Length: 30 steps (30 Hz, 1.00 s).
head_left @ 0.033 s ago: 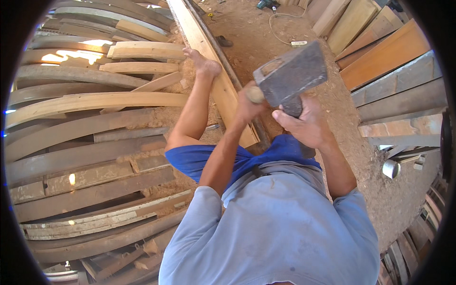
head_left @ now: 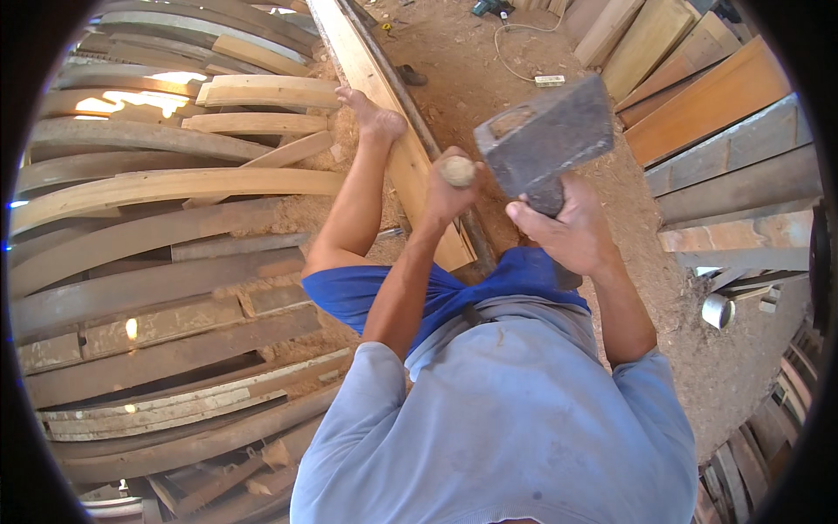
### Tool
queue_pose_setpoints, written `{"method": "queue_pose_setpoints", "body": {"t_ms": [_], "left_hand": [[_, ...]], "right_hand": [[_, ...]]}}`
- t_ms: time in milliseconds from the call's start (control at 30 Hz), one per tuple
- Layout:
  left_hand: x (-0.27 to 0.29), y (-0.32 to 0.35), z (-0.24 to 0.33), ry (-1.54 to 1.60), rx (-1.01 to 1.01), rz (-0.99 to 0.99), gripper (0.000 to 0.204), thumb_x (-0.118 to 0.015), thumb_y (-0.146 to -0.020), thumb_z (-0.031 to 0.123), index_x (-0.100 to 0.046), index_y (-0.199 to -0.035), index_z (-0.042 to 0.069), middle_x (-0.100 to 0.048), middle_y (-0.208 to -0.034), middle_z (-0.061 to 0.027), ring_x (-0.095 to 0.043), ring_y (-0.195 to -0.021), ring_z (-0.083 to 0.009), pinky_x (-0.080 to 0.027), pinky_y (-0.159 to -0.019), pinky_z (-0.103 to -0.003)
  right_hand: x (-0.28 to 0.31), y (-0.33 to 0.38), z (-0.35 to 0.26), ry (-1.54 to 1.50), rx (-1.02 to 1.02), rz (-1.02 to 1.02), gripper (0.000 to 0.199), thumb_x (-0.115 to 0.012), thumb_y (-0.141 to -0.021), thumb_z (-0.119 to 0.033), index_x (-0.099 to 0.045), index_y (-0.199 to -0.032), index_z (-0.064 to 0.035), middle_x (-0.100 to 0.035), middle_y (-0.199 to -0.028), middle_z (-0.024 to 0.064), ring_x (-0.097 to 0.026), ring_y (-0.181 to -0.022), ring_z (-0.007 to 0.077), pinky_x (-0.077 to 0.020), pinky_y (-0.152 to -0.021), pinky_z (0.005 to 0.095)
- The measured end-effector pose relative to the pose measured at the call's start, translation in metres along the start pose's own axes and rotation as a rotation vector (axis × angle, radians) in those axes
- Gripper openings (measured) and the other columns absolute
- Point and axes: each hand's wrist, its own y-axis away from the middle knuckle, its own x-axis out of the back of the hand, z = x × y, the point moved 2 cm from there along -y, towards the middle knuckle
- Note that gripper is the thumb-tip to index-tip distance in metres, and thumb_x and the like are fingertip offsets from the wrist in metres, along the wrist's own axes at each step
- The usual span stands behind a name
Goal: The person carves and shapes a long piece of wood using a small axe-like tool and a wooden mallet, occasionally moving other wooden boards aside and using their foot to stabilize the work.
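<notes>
- Head view: curved timbers point(head_left: 175, 188) lie far left of the slotted grey block point(head_left: 559, 135).
- Pale plank point(head_left: 413, 177), left of the block, partly covered by a bare foot point(head_left: 374, 115).
- Left grip point(head_left: 449, 203), just left of the block, closed around a pale, round-ended piece point(head_left: 457, 171).
- Block: scuffed, its slot oblong, hiding some floor point(head_left: 642, 253).
- Right grip point(head_left: 573, 229), below the block, clasping its dark neck point(head_left: 546, 197).
- Leaning boards point(head_left: 711, 100), right of the block.

the shirt point(head_left: 524, 410) was pale blue with short sleeves point(head_left: 374, 371) and a little dark spot point(head_left: 537, 495), the shorts point(head_left: 349, 293) were bright blue, and one foot point(head_left: 375, 120) was bare.
</notes>
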Motion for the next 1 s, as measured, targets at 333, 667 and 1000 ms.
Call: {"method": "queue_pose_setpoints", "body": {"t_ms": [333,667,1000], "left_hand": [[0.002,0.016,0.003,-0.125,0.021,-0.074,0.018,-0.073,-0.088,0.012,-0.057,-0.082,0.008,-0.057,-0.072,-0.0012,-0.052,-0.068,-0.0104,-0.046,-0.064,-0.029],[-0.009,0.033,0.015,-0.054,-0.149,-0.092,0.016,-0.071,-0.086,0.005,-0.056,-0.083,0.005,-0.057,-0.074,-0.0040,-0.053,-0.068,-0.0101,-0.047,-0.064,-0.029],[0.017,0.055,-0.004,-0.144,-0.025,-0.171,0.011,-0.072,-0.087,0.006,-0.062,-0.091,0.006,-0.063,-0.082,-0.0025,-0.058,-0.075,-0.0120,-0.048,-0.067,-0.029]], "right_hand": [[0.029,0.014,-0.047,-0.039,0.324,0.327,0.013,-0.076,-0.083,-0.004,-0.064,-0.079,-0.0038,-0.059,-0.071,-0.0032,-0.052,-0.065,0.0050,-0.0424,-0.056,0.0259],[0.004,-0.015,0.042,0.811,0.254,-0.037,0.022,-0.073,-0.085,-0.019,-0.068,-0.098,-0.0014,-0.070,-0.079,0.0125,-0.065,-0.070,0.0367,-0.0518,-0.067,0.0405],[-0.011,-0.017,-0.013,0.092,0.531,0.268,0.021,-0.072,-0.085,-0.018,-0.071,-0.100,-0.0037,-0.068,-0.076,0.0205,-0.066,-0.065,0.0304,-0.0520,-0.064,0.0383]]}}
